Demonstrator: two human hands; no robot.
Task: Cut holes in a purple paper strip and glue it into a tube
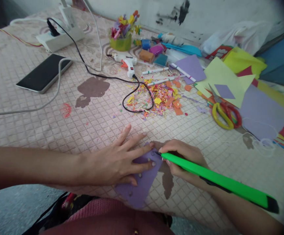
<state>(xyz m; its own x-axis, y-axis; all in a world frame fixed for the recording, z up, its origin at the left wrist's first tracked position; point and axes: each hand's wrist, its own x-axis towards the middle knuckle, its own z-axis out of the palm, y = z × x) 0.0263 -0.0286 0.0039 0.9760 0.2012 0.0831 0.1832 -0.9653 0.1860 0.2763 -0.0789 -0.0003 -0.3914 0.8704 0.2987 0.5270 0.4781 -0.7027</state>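
A yellow-green tub (120, 44) held bright flower shapes (125, 26). The left hand (114, 161) lay splayed on purple paper (143, 191) near the edge of the table (95, 127); the right hand (189, 153) was clamped on a green tool (217, 178).

Vivid green on the tool (217, 179) at lower right, going black at its end, and I've got purple on the paper (144, 191) at bottom centre, flecked with small greyish spots. Pale pinkish cloth (102, 122) across the middle, diamond lattice all over, brown patches in it. Over to the right, scissors (220, 117), one loop yellow, one red! Upper left I'm reading a black phone (43, 73), silver-edged; top centre, a yellow-green cup (121, 44).
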